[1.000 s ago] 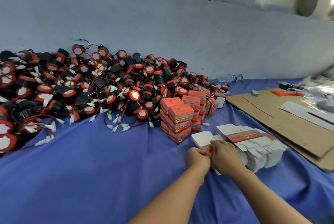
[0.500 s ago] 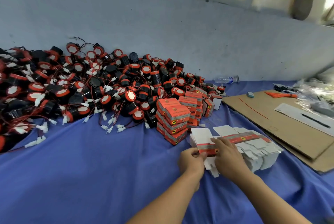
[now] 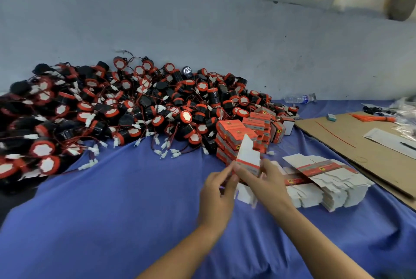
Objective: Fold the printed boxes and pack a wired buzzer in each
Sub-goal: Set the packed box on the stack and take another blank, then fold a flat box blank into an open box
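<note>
- The left hand pinches the lower left edge of a flat white cardboard box blank with an orange-red printed band, thumb and fingertips closed on the card.
- The right hand grips the same blank at its lower right, fingers curled round the printed band; the two hands almost touch.
- The blank stands tilted upright in the grip, lifted clear of the blue cloth, its white top flap pointing up and away from the person.
- Just right of the grip, a fanned stack of flat white blanks with the same orange-red band rests on the cloth.
- Just beyond the grip, folded orange printed boxes sit in short piles.
- Left of and beyond the grip spreads a large heap of round black-and-orange wired buzzers, their red leads ending in white plugs, banked against the grey wall.
- Well to the right of the grip lies a brown cardboard sheet; a clear plastic bottle lies on its side beyond it, by the wall.
</note>
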Motion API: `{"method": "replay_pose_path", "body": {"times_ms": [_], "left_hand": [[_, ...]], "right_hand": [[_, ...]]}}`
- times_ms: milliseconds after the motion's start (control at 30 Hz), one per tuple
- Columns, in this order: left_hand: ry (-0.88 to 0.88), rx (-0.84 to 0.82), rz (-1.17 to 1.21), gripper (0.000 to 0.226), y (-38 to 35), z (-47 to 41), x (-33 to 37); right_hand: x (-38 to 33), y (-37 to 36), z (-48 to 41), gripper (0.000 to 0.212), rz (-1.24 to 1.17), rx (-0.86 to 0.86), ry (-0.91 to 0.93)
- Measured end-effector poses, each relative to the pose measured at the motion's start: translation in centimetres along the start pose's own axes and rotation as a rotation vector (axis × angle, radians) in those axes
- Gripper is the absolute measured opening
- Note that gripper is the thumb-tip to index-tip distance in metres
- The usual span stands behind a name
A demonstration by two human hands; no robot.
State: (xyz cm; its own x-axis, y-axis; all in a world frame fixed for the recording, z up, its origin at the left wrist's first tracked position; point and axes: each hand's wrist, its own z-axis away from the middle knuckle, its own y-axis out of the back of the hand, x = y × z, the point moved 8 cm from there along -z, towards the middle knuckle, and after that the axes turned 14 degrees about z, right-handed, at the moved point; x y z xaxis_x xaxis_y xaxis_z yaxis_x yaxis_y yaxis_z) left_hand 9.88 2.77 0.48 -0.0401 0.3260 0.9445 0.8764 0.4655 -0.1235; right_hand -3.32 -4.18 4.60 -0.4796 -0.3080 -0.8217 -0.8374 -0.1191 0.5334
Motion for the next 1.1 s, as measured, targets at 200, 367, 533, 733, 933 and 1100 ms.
{"method": "replay_pose_path", "body": {"times_ms": [200, 367, 533, 733, 933, 1100], "left_hand": [[-0.047, -0.14, -0.082, 0.072, 10.9, 2.2, 5.8], [-0.082, -0.028, -0.184, 0.122, 19.4, 4.5, 8.3], [-0.212, 0.124, -0.295, 0.084, 24.2, 6.3, 11.0], [-0.141, 0.04, -0.44, 0.073, 26.2, 8.1, 12.3], [-0.062, -0.021, -0.377, 0.078, 26.3, 7.8, 12.8], [-0.071, 0.014, -0.233, 0.077, 25.9, 7.6, 13.1]], "right_hand": [[-6.7, -8.9, 2.8, 0.037, -0.647, -0.203, -0.154], [-11.4, -14.5, 5.7, 0.068, -0.92, -0.467, -0.297], [-13.8, -19.0, 9.9, 0.048, -0.894, -0.769, -0.397], [-14.9, -17.7, 9.1, 0.029, -0.642, -0.775, -0.233], [-15.8, -17.7, 10.4, 0.037, -0.461, -0.997, -0.164], [-15.5, -17.3, 10.7, 0.024, -0.47, -0.934, -0.198]]}}
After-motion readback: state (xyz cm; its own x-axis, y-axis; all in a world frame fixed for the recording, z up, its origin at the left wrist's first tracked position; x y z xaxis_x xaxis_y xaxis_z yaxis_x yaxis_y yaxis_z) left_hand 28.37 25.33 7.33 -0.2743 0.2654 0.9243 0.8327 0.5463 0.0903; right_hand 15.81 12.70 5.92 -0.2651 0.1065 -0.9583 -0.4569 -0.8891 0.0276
